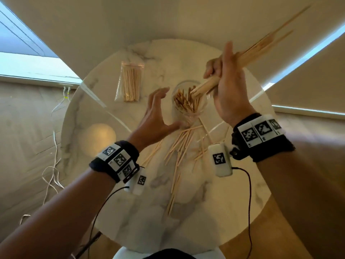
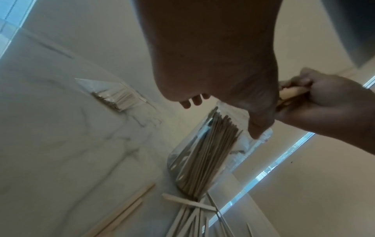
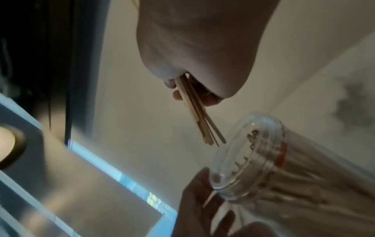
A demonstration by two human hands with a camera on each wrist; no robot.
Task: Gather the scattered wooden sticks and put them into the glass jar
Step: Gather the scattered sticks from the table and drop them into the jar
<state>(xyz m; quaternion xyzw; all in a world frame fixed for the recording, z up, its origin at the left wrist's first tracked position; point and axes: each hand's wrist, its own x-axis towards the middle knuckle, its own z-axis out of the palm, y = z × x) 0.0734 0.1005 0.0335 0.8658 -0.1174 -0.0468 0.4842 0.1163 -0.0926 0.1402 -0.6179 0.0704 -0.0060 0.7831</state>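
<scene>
The glass jar (image 1: 189, 101) stands mid-table, partly filled with wooden sticks. My right hand (image 1: 220, 75) grips a bundle of sticks (image 1: 261, 47), tilted, with its lower ends at the jar's mouth. In the right wrist view the bundle (image 3: 201, 121) points at the jar's rim (image 3: 249, 154). My left hand (image 1: 168, 109) is spread and cupped just left of the jar, holding nothing, with its thumb beside the glass. Several loose sticks (image 1: 179, 146) lie scattered on the marble table (image 1: 112, 184) in front of the jar; the left wrist view shows them (image 2: 188, 214) at the jar's (image 2: 202, 152) foot.
A clear plastic bag of sticks (image 1: 129, 85) lies at the table's far left. A warm light spot (image 1: 98, 137) shows on the left of the tabletop. White cables (image 1: 54, 146) trail on the floor at left. A white seat edge (image 1: 168, 253) sits below the table's front edge.
</scene>
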